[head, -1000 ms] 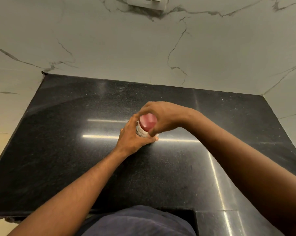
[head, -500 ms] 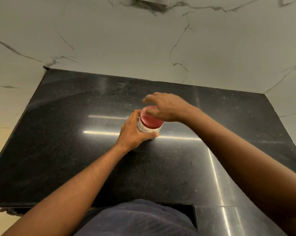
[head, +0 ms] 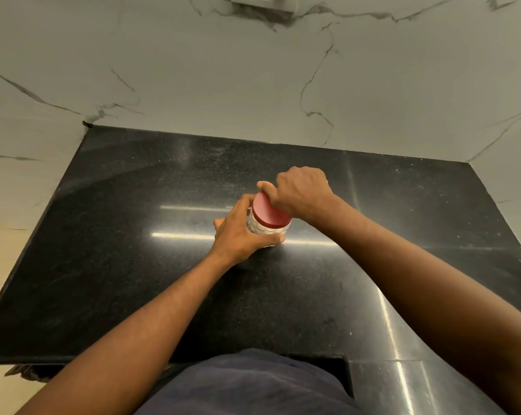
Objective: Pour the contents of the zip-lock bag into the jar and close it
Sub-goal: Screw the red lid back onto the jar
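A small clear jar [head: 263, 232] with a patterned wall stands upright in the middle of the black counter [head: 133, 265]. A red lid [head: 268, 212] sits on top of it. My left hand [head: 241, 232] wraps around the jar's body from the left. My right hand [head: 301, 190] grips the far right edge of the red lid, fingers curled over its rim. No zip-lock bag is in view.
Grey marbled walls [head: 253, 85] close in the counter at the back and on both sides. A wall socket plate [head: 265, 3] sits at the top. The counter's front edge has a cut-out step [head: 347, 372] near my body.
My right hand has shifted from covering the lid to gripping its far right edge, uncovering most of the red top. My left hand keeps its hold on the jar.
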`<action>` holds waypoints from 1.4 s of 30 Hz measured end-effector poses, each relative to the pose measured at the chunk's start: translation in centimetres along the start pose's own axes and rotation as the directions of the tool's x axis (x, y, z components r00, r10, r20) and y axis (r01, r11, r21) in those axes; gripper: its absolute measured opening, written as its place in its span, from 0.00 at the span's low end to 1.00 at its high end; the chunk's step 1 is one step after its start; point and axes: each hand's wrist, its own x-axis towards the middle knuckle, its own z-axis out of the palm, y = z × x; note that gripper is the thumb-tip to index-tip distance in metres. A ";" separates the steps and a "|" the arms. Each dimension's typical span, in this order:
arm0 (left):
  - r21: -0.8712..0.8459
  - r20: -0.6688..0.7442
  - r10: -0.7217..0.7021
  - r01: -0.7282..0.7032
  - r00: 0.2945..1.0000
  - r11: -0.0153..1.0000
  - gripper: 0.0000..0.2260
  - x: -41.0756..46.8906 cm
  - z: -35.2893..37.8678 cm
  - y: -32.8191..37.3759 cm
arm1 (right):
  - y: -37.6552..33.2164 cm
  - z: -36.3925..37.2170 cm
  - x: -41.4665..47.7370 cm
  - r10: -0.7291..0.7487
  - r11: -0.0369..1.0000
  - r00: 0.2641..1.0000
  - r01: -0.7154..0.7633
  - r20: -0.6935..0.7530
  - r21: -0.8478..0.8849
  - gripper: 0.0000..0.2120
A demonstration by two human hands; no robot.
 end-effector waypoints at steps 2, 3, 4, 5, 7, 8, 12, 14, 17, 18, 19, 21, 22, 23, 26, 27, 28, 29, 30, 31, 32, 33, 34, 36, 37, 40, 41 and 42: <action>-0.001 0.000 -0.005 0.005 1.000 1.000 0.38 0.0 -0.1 0.1 | 0.8 -0.4 -0.5 -0.112 0.988 0.992 0.104 0.063 0.114 0.27; -0.006 0.004 -0.006 0.006 1.000 1.000 0.40 0.0 -0.1 0.1 | 1.2 -0.8 -0.9 -0.217 0.960 0.967 0.187 0.133 0.208 0.23; -0.015 0.010 -0.007 0.007 1.000 1.000 0.41 0.0 -0.1 0.0 | 1.4 -1.2 -1.4 -0.334 0.921 0.921 0.274 0.201 0.276 0.26; -0.020 0.016 -0.005 0.006 1.000 1.000 0.41 0.0 -0.1 0.0 | 1.5 -1.4 -1.9 -0.426 0.887 0.873 0.350 0.237 0.301 0.34; -0.012 0.006 -0.011 0.011 1.000 1.000 0.38 0.0 0.0 -0.1 | 1.5 -1.3 -2.7 -0.463 0.883 0.858 0.424 0.223 0.203 0.40; -0.003 -0.002 -0.015 0.015 1.000 1.000 0.37 -0.1 0.1 0.0 | 1.4 -1.2 -2.7 -0.446 0.893 0.879 0.423 0.168 0.154 0.39; 0.011 0.014 -0.046 0.046 0.999 0.999 0.38 -0.1 0.0 0.5 | 0.3 -0.5 -1.0 -0.301 0.953 0.954 0.300 0.005 0.051 0.31; 0.001 0.015 -0.044 0.044 0.999 0.999 0.37 0.0 0.0 0.4 | -0.7 -0.2 -0.1 -0.211 0.977 0.976 0.212 -0.050 0.020 0.29; -0.018 -0.005 -0.058 0.058 0.998 0.998 0.37 -0.2 0.1 0.5 | -1.2 0.4 0.4 -0.111 0.994 0.991 0.111 -0.076 -0.013 0.32; -0.016 -0.002 -0.059 0.059 0.998 0.998 0.38 -0.2 0.1 0.6 | -1.0 0.4 0.5 -0.092 0.995 0.993 0.090 -0.074 -0.029 0.34; -0.013 0.006 -0.060 0.060 0.998 0.998 0.38 -0.3 0.0 0.7 | -0.7 0.3 0.4 -0.088 0.995 0.994 0.084 -0.071 -0.048 0.36; -0.017 0.026 -0.065 0.065 0.998 0.998 0.38 -0.3 -0.1 0.9 | 0.0 -0.1 0.0 -0.160 0.987 0.987 0.160 -0.019 -0.003 0.35; -0.023 0.036 -0.068 0.069 0.997 0.997 0.38 -0.2 -0.2 0.9 | 0.4 -0.4 -0.3 -0.238 0.970 0.970 0.235 0.043 0.068 0.31; -0.028 0.048 -0.072 0.074 0.996 0.997 0.38 -0.2 -0.3 0.9 | 0.7 -0.8 -0.8 -0.340 0.937 0.932 0.324 0.126 0.133 0.30; -0.042 0.051 -0.057 0.059 0.997 0.997 0.39 -0.2 -0.3 0.8 | 1.0 -1.3 -1.9 -0.468 0.883 0.862 0.453 0.194 0.118 0.39; -0.046 0.042 -0.043 0.045 0.998 0.998 0.38 -0.2 -0.2 0.8 | 1.0 -1.2 -2.1 -0.461 0.887 0.876 0.452 0.138 0.096 0.38; -0.052 0.030 -0.031 0.033 0.999 0.998 0.38 -0.3 -0.1 0.9 | 1.0 -1.0 -1.9 -0.450 0.892 0.889 0.443 0.085 0.086 0.37; -0.058 0.015 -0.025 0.025 1.000 0.998 0.38 -0.4 0.0 1.0 | 1.0 -0.8 -1.5 -0.437 0.898 0.898 0.433 0.044 0.084 0.36; -0.061 0.001 -0.024 0.024 1.000 0.998 0.38 -0.5 0.1 1.1 | 1.0 -0.7 -1.1 -0.413 0.908 0.910 0.410 0.022 0.087 0.35; -0.065 -0.009 -0.025 0.025 1.000 0.998 0.37 -0.6 0.2 1.2 | 0.8 -0.5 -0.7 -0.369 0.925 0.930 0.366 0.007 0.099 0.34; -0.068 -0.014 -0.027 0.026 1.000 0.997 0.36 -0.7 0.2 1.2 | 0.6 -0.3 -0.4 -0.310 0.944 0.951 0.309 -0.011 0.119 0.35; -0.072 -0.015 -0.024 0.023 1.000 0.997 0.35 -0.8 0.3 1.3 | 0.3 0.0 -0.2 -0.248 0.958 0.968 0.250 -0.026 0.142 0.35; -0.079 -0.015 -0.018 0.016 1.000 0.997 0.34 -0.7 0.4 1.3 | 0.0 0.5 -0.1 -0.194 0.967 0.980 0.198 -0.041 0.162 0.35; -0.095 -0.020 0.000 -0.002 1.000 0.995 0.32 -0.7 0.5 1.2 | -0.5 1.3 0.1 -0.099 0.980 0.993 0.108 -0.062 0.169 0.31; -0.098 -0.023 0.002 -0.004 1.000 0.995 0.32 -0.7 0.4 1.2 | -0.7 1.5 0.1 -0.067 0.986 0.995 0.078 -0.078 0.148 0.30; -0.126 -0.020 -0.010 0.008 1.000 0.992 0.34 -0.6 0.5 1.0 | -0.9 1.2 -0.1 -0.076 0.997 0.989 0.078 -0.125 0.011 0.34; -0.137 -0.015 -0.013 0.011 1.000 0.991 0.35 -0.5 0.5 0.8 | -0.7 1.2 -0.3 -0.113 0.994 0.985 0.112 -0.129 -0.013 0.35; -0.143 -0.009 -0.018 0.017 1.000 0.990 0.35 -0.4 0.5 0.7 | -0.3 1.3 -0.6 -0.166 0.986 0.979 0.164 -0.115 -0.023 0.36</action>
